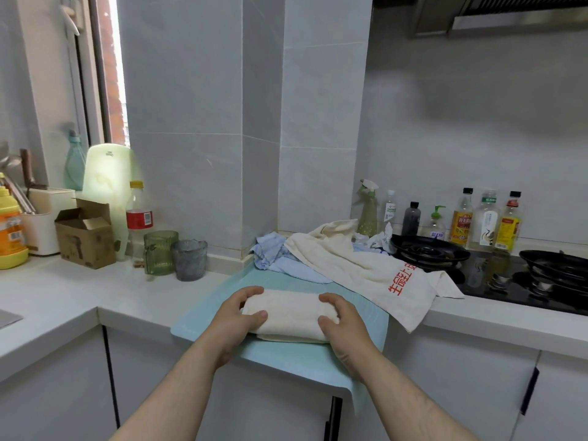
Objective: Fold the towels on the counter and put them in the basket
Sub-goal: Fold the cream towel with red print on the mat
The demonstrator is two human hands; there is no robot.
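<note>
We have the folded towel [289, 316] between our two hands, lying on a pale teal mat [286, 361] at the front edge of the surface [63, 300]. Our left hand [235, 319] grips its left end and our right hand [343, 326] its right end, fingers curled over the far side and thumbs on top.

Just behind lie two loose towels: a crumpled light blue towel [280, 262], and a cream towel [366, 268] with red lettering that lies partly over it and hangs off the surface's edge beside our right hand.

To the right is a black hob [509, 281] with two burners, and seven bottles [463, 218] line the wall behind it. To the left stand two glasses, one green [159, 253] and one grey [189, 259], a cardboard box [86, 237] and one red-labelled bottle [139, 214].
</note>
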